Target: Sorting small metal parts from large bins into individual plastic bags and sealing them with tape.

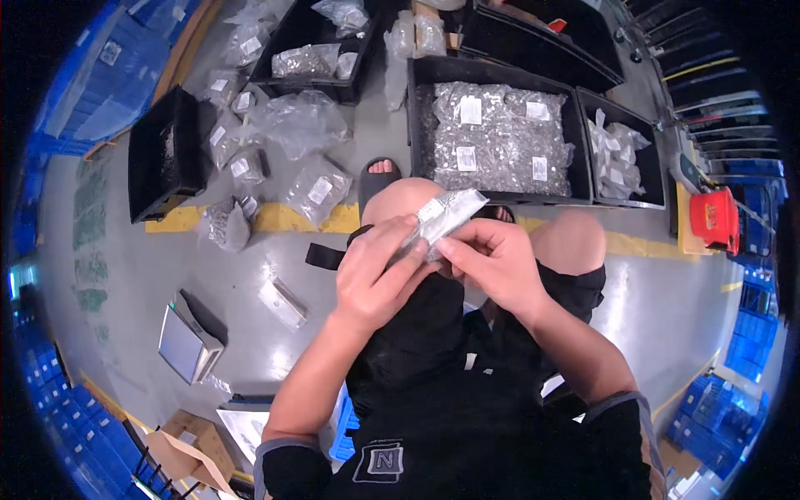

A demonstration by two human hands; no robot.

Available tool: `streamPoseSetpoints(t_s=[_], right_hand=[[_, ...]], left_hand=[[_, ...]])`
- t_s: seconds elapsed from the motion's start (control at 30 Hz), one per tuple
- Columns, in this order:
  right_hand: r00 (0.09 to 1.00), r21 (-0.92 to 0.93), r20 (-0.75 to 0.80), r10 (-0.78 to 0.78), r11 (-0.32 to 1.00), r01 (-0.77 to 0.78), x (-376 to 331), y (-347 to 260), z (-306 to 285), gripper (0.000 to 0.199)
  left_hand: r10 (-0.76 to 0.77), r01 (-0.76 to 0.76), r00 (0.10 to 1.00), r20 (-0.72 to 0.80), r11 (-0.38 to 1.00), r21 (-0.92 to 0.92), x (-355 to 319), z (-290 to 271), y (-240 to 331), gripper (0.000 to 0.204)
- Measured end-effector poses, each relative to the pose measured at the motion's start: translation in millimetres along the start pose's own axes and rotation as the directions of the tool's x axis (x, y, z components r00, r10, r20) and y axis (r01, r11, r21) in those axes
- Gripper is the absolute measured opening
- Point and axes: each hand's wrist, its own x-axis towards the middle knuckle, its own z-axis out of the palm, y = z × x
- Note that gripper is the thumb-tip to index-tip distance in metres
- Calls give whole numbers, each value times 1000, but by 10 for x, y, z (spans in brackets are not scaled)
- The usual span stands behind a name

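Above the bent knees, a small clear bag (440, 217) of silvery parts is held between both hands. The left hand (379, 271) is closed around its lower end, and the right hand (492, 262) pinches its near edge with thumb and fingertips. Beyond the knees, a black bin (583, 133) filled with similar labelled bags is seen, with loose bags (300, 125) scattered on the grey floor (150, 258). What appears to be a small scale (190, 340) stands at lower left.
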Motion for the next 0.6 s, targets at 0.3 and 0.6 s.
streamPoseSetpoints(t_s=[0.3, 0.6], right_hand=[[997, -134, -64, -33, 991, 24, 80, -13, -146, 20], [998, -156, -40, 53, 986, -58, 109, -9, -278, 22]], left_hand=[[27, -27, 1000, 1, 999, 18, 34, 129, 30, 36], [151, -151, 987, 48, 988, -17, 152, 184, 15, 34]])
